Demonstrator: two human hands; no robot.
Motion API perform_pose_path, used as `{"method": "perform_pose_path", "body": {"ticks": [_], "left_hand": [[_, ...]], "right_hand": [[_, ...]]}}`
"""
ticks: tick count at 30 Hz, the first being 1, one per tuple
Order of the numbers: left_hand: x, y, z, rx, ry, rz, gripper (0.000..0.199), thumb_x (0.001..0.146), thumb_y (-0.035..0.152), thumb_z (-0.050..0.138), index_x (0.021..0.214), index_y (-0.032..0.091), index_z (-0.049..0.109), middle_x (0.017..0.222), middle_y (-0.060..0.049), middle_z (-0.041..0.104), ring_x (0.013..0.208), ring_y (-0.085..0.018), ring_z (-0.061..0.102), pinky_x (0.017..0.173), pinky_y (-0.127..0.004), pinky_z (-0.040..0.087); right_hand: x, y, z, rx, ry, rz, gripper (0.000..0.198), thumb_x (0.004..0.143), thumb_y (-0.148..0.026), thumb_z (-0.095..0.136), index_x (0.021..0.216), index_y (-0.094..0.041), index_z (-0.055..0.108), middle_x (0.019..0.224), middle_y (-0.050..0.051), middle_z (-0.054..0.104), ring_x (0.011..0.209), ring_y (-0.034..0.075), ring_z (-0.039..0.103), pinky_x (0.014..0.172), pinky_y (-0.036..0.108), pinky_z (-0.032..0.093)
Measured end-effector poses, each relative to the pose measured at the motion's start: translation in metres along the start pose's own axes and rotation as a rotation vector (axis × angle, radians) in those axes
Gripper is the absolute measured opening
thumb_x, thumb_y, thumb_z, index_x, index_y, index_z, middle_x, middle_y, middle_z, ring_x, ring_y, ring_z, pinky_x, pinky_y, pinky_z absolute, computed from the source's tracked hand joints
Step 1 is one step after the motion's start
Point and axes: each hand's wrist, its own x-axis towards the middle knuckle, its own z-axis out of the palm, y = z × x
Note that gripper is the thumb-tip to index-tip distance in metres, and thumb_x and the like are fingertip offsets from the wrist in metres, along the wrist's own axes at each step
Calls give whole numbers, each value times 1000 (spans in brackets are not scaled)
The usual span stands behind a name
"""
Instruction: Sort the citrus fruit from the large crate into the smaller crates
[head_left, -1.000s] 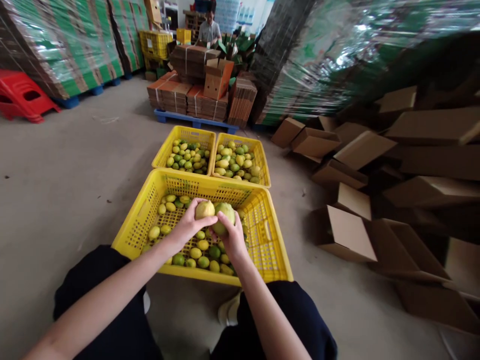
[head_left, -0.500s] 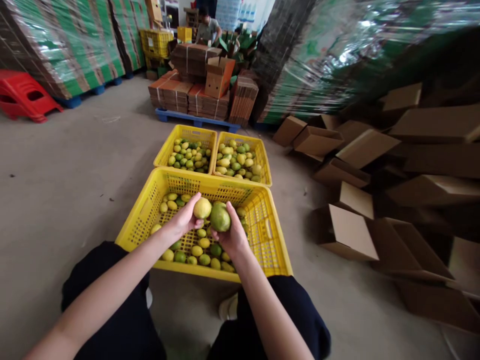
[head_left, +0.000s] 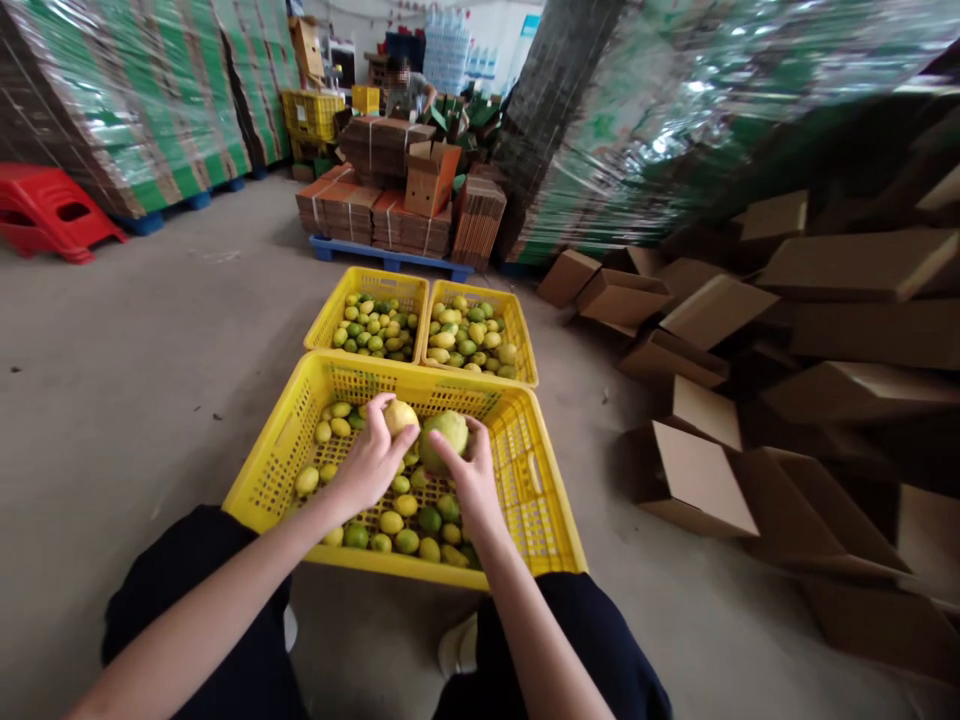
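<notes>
Between the thumb and fingers of my left hand [head_left: 373,462] is a yellow lemon [head_left: 400,417]. My right hand [head_left: 476,478] grips a larger, pale green lemon [head_left: 445,440] close beside it. Both fruits are held up over a big yellow plastic crate [head_left: 259,455] with slotted walls. Yellow and green lemons [head_left: 406,505] lie loose across its floor, and my hands and forearms hide some of them.
Two smaller yellow crates [head_left: 319,318] [head_left: 527,345] of lemons adjoin the far side. Behind them, flattened cartons sit on a blue pallet [head_left: 390,262], with a person [head_left: 409,95] beyond. Open cardboard boxes [head_left: 705,480] litter the right; a red stool [head_left: 56,212] stands left.
Both hands have turned the fruits: the right one now shows a paler side, and my left thumb has come round to the near side of its lemon. The view has tilted slightly upward.
</notes>
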Motion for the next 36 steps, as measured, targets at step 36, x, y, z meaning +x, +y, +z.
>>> {"method": "perform_pose_path", "body": {"ticks": [36], "left_hand": [[7, 2, -12, -186, -264, -32, 35, 89, 40, 58, 119, 23, 50, 120, -7, 61, 117, -24, 55, 107, -40, 38]], "right_hand": [[-8, 2, -5, -193, -227, -192, 40, 73, -38, 74, 107, -27, 58, 99, -1, 63, 93, 20, 59, 89, 35, 50]]}}
